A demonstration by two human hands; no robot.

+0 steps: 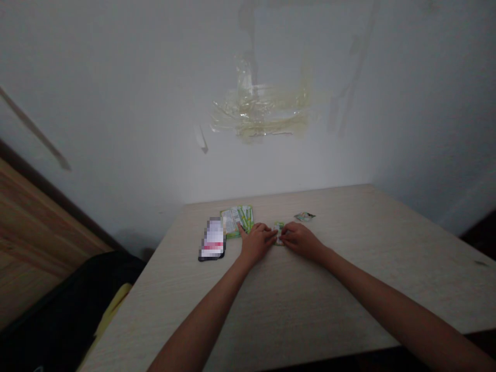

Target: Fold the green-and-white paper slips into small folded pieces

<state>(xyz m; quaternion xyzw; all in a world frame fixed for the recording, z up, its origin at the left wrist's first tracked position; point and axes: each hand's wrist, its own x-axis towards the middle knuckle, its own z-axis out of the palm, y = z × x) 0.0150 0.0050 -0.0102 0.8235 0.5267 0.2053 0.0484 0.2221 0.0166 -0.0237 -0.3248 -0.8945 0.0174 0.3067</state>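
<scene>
Left hand [257,242]: at the packet [279,226], gripping or touching, can't tell!
Right hand [304,239]: opposite side, same doubt!
Packet: squarely between both hands.
Fingerwork: delicate handling, seemingly; next move probably demands steadiness.

Two hands [256,243] [301,238], one phone [213,238]

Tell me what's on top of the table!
On the table: a phone-like thing, a printed green sheet, a small green piece between the left hand and right hand, and another patterned piece. Whatever the hands cover can't be seen.
</scene>
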